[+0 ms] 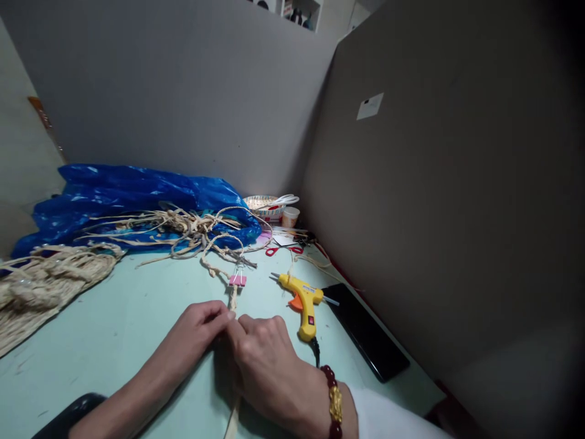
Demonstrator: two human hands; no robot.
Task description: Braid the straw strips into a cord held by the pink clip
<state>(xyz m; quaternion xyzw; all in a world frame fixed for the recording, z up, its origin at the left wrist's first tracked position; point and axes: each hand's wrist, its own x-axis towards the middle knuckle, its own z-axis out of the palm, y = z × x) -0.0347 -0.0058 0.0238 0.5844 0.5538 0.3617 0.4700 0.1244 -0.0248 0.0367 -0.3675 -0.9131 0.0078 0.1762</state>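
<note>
A pale braided straw cord (233, 297) runs toward me down the middle of the table, held at its far end by a pink binder clip (237, 280). My left hand (205, 320) pinches the cord just below the clip. Against it, my right hand (269, 360) is closed on the same cord, its fingertips touching the left ones. One flat loose strand (233, 421) comes out below my right hand. The finger grip is partly hidden behind the knuckles. To the right of my hands lies a yellow glue gun (304, 299) with an orange trigger.
A blue plastic bag (137, 189) with tangled straw strands (192, 225) lies at the back left. A woven straw piece (59, 274) is at the left edge. Red-handled scissors (284, 250), a basket (262, 204), a small cup (290, 216) and a black phone-like slab (365, 332) lie right; grey partitions enclose the table.
</note>
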